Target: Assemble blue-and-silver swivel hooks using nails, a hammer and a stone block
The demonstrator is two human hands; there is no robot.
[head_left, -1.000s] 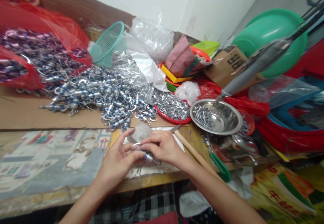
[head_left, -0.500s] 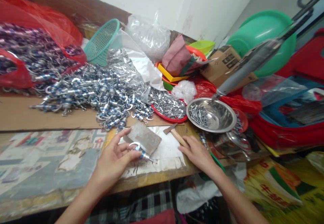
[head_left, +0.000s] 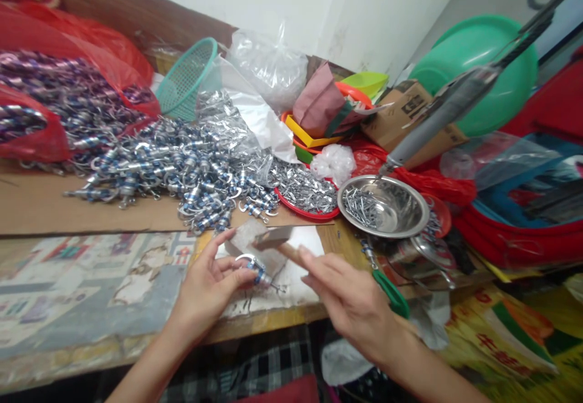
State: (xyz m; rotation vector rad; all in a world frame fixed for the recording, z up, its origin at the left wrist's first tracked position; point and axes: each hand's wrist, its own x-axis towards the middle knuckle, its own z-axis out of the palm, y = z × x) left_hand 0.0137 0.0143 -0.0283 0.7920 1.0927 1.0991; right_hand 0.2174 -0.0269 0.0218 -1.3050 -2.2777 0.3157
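Since the earlier frame, right hand (head_left: pixel 350 300) has lifted the small wooden-handled hammer (head_left: pixel 277 240), fingers clamped on its handle. Left hand (head_left: pixel 207 284) pinches the silver-blue metal swivel clasp (head_left: pixel 255 267) near the bench's front edge.

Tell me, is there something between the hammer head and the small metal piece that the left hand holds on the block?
Nothing visible. The hammer in the right hand hangs just above the metal piece, which the left hand pinches on the grey block; only its fingertips are close.
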